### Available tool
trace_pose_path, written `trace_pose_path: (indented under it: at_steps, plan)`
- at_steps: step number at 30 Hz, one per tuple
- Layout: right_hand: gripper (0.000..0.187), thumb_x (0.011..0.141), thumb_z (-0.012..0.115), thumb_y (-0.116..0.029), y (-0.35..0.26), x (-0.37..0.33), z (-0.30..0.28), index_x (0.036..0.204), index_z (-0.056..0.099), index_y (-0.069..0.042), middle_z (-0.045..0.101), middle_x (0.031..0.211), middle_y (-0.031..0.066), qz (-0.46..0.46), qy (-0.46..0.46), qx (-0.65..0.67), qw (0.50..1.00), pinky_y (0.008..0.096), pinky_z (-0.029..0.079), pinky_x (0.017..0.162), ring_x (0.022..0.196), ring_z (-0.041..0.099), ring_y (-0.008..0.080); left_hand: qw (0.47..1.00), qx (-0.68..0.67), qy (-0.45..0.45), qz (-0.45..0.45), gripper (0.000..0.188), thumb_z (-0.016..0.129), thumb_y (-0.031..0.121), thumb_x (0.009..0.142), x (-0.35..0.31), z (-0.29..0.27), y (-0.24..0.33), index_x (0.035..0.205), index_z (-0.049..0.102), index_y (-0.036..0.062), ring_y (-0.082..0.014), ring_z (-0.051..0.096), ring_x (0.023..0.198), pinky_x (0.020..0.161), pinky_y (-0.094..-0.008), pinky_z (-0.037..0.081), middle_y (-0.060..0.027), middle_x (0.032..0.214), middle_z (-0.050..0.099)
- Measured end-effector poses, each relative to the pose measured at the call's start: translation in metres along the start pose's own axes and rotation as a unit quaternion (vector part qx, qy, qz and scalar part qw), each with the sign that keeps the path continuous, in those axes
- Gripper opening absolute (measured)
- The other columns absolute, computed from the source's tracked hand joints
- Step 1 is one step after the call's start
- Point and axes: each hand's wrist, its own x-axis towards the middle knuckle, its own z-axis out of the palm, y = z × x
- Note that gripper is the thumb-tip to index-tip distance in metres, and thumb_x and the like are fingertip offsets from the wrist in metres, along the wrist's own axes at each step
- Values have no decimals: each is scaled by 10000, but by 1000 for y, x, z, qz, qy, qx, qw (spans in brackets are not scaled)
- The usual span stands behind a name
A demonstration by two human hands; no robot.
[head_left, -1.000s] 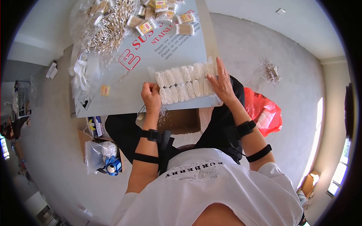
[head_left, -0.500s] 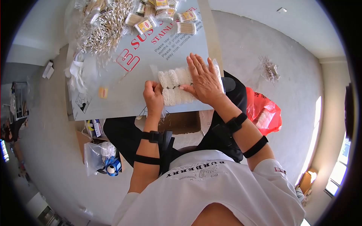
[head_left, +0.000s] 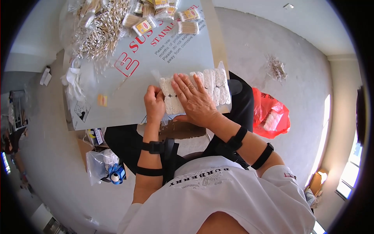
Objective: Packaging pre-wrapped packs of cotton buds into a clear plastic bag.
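A clear plastic bag of cotton swab packs (head_left: 209,80) lies near the table's front right edge, its white tips facing up in two rows. My left hand (head_left: 154,104) is closed at the bag's left end, thumb and fingers pinched on the film; the exact grip is partly hidden. Flat on top rests my right hand (head_left: 194,102), fingers stretched out and thumb spread toward the front edge. It covers the left-middle part of the rows.
Loose cotton swabs (head_left: 99,39) are heaped at the table's far left, beside several small swab packs (head_left: 188,27). White strips (head_left: 73,80) and a small yellow label (head_left: 102,100) lie at left. A cardboard box (head_left: 183,130) sits under the front edge, a red bag (head_left: 269,113) on the floor at right.
My right hand has slid left along the bag, uncovering the rows at its right end. My left hand keeps its closed hold at the left end. The view has shifted slightly.
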Motion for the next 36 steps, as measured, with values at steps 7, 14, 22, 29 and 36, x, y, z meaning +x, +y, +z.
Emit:
trace_pose_path:
  at_steps: [7,14,22,29,36]
  plan:
    - [1031,757,677,-601,4,-7,-4,1495,284,2,272,1568,168,5,44,69,997,510,96,1200,1469,227,314,999,-25,-3,-27,129,635,30,866,1,-1,-15,802,531,-11,-190,537,630,611,-341,457,-99,666,568]
    - [449,851,685,-141,77,-29,-9,1263,578,1,520,1382,179,254,321,224,884,426,340,1120,1368,399,350,994,53,42,-83,124,621,28,863,-2,-4,9,967,563,-4,-276,597,822,755,-384,482,-140,866,607]
    - [287,822,723,-229,79,-7,-4,1074,720,-92,636,1234,136,203,244,263,911,438,431,1014,1242,521,348,903,280,-96,310,605,642,237,882,-17,19,72,1408,427,28,-326,380,1369,1128,-498,271,-157,1452,439]
    - [295,872,676,-300,77,-2,2,1104,720,-123,640,1235,117,222,168,162,947,418,420,1037,1282,482,321,838,340,-247,349,710,607,437,889,-16,15,69,1445,418,37,-219,289,1448,1188,-502,168,-87,1540,368]
    - [381,857,687,-328,87,-10,10,1171,677,-112,567,1314,148,206,216,85,951,425,432,1003,1254,487,364,876,302,-223,303,722,624,390,902,-15,5,81,1463,376,8,-299,263,1458,1189,-466,167,-188,1530,346]
